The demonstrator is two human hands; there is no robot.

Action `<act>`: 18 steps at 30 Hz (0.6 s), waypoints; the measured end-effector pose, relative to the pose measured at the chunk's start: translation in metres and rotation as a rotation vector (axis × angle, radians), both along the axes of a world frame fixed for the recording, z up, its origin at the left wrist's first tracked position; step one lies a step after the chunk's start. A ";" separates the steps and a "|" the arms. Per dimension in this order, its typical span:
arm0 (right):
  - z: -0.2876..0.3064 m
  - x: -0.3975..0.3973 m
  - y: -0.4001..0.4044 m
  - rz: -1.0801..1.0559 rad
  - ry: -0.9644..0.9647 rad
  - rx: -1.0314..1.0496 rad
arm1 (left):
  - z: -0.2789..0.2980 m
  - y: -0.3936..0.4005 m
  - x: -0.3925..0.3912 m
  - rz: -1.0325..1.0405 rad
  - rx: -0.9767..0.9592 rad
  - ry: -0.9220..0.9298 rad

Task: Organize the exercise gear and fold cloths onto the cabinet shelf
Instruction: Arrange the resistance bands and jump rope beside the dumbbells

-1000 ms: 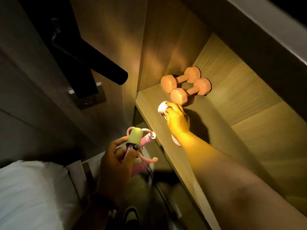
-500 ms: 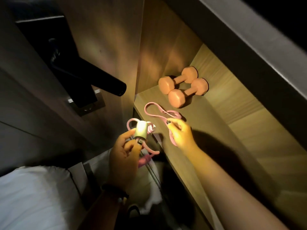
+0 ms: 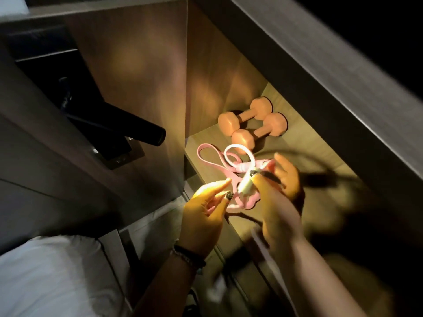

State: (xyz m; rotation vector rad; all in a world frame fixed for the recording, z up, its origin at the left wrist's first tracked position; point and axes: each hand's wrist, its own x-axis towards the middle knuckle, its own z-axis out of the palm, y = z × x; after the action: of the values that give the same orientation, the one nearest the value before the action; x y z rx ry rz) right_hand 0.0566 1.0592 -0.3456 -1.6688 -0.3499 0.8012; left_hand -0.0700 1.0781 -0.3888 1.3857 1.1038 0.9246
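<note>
**Exercise gear partly shelved; cloths not seen**

Exercise gear was found partly placed on the cabinet shelf (image 3: 304, 143), a pale wooden board lit from the front and dark toward its right end. White bedding (image 3: 45, 275) lay below, outside the cabinet, at the lower left. A black door handle (image 3: 128, 129) projected from the panel left of the shelf.

Two orange dumbbells (image 3: 251, 124) lay side by side, touching, in the shelf's rear left corner. This part of the job was judged done.

A pink resistance band (image 3: 210, 156) lay on the shelf near its front left edge, just in front of the dumbbells, one loop spread flat toward the left.

The right hand (image 3: 281, 191) was over the shelf's front edge, its thumb and fingers pinching a pale green handle (image 3: 246, 185) of a pink-and-white skipping rope (image 3: 240, 156), whose white cord looped over the band. The left hand (image 3: 206, 216) was just beside it, fingers extended and relaxed, gripping nothing that could be made out; motion blur limited certainty.

Judgement: the rope was not yet set down. No folded cloths showed on the shelf, so that portion appeared outstanding.
</note>
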 end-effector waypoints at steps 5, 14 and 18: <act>0.006 0.026 -0.009 -0.137 -0.592 -0.108 | -0.006 0.005 -0.004 0.001 -0.054 0.001; -0.086 0.100 0.017 0.526 -0.852 -0.613 | -0.017 0.015 -0.022 -0.079 0.073 0.196; -0.096 0.105 0.016 0.832 -0.957 -0.894 | -0.018 0.014 -0.026 -0.125 0.102 0.277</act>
State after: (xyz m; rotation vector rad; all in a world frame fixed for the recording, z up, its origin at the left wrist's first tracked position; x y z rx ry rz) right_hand 0.1620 1.0749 -0.4419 -2.7535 -1.6098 0.7130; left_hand -0.0959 1.0919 -0.4067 1.6845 1.1723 0.7211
